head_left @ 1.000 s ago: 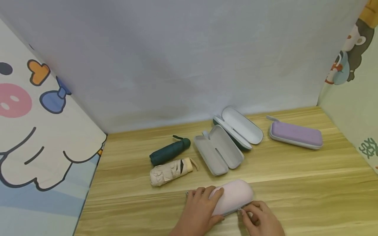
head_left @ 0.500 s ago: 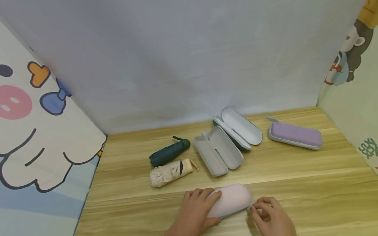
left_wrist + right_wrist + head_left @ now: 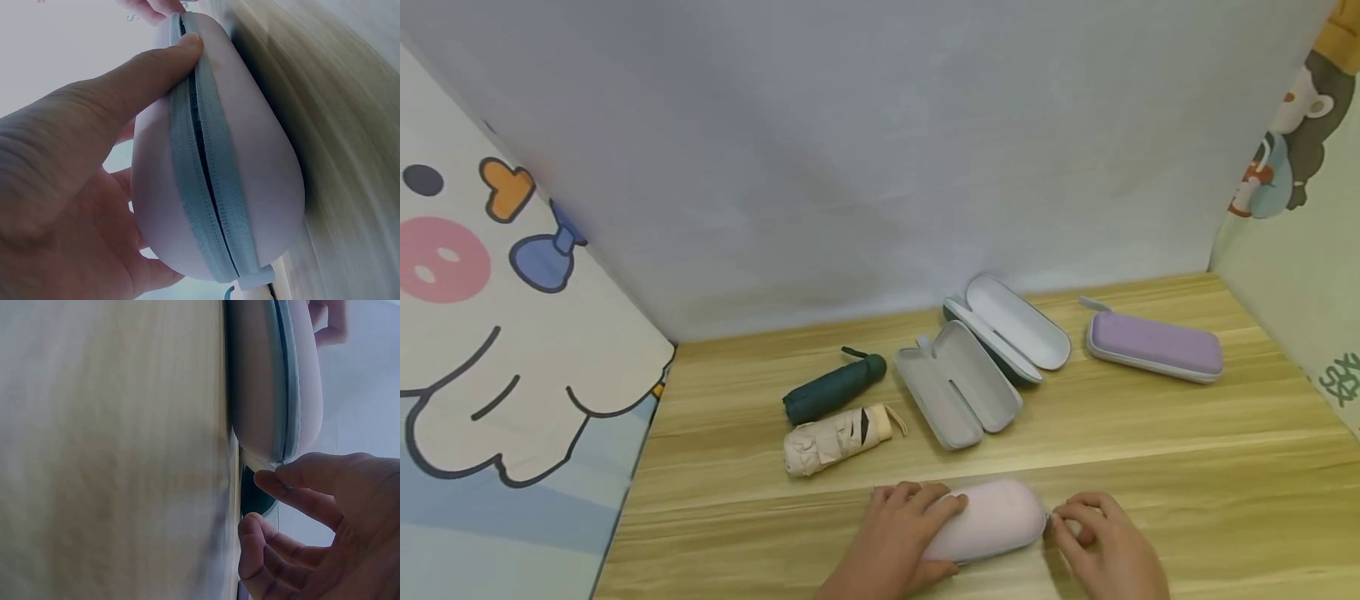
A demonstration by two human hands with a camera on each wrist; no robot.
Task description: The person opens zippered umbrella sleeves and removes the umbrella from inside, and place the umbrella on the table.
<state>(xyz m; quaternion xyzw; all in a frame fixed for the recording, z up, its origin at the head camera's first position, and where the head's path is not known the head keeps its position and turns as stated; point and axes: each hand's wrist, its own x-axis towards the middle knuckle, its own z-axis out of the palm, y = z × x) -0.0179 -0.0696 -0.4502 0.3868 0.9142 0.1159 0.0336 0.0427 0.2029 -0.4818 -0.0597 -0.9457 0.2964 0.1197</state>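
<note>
A pale pink zippered glasses case [image 3: 988, 521] lies on the table near the front. My left hand [image 3: 895, 533] grips its left part, fingers over the top and thumb [image 3: 181, 53] on the zipper side. Along that side, a narrow dark gap shows between the grey zipper tapes [image 3: 215, 169]. At the case's right end my right hand [image 3: 1105, 537] pinches the small zipper pull between thumb and forefinger; the pull is mostly hidden by the fingertips [image 3: 284, 472]. The other fingers of that hand are curled loosely beneath.
Behind the pink case, a grey glasses case [image 3: 958, 392] and a dark green one with a white lining [image 3: 1018, 325] stand open. A purple case [image 3: 1153, 343] lies at the back right. Two folded umbrellas, green [image 3: 831, 390] and beige [image 3: 835, 442], lie to the left.
My right hand has moved right along the near edge to the case's right end, with the zipper pull. The case has turned slightly, its right end coming nearer; my left hand stays on it.
</note>
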